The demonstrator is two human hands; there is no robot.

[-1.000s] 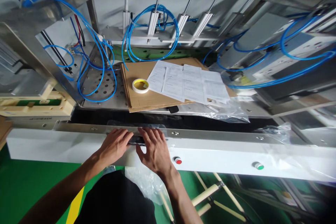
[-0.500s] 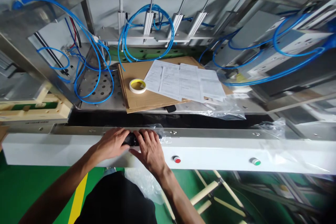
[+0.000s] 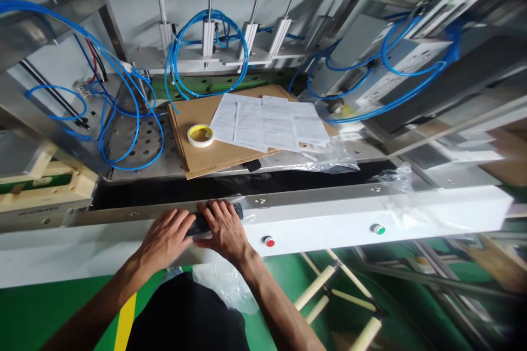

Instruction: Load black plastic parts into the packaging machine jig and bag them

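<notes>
A black elongated object (image 3: 199, 224) lies along the metal ledge (image 3: 284, 195) at the machine's front. Its kind is hidden by my fingers. Clear plastic film shows around its right end. My left hand (image 3: 166, 237) is curled over the left end, with the thumb on the near side. Over its middle and right part my right hand (image 3: 224, 232) is closed, fingers on top and thumb beneath. The two hands are close together, just above the white front panel (image 3: 321, 227).
Behind the ledge, cardboard sheets (image 3: 181, 151) carry printed papers (image 3: 267, 123) and a tape roll (image 3: 200, 135). Blue air hoses (image 3: 171, 60) loop around. A red button (image 3: 269, 242) and a green button (image 3: 379, 229) sit on the panel. Plastic film (image 3: 397, 176) lies at right.
The view has turned, so the machine appears tilted and shifted left. Both hands stay on the black object, whose right end now shows more beyond my right hand.
</notes>
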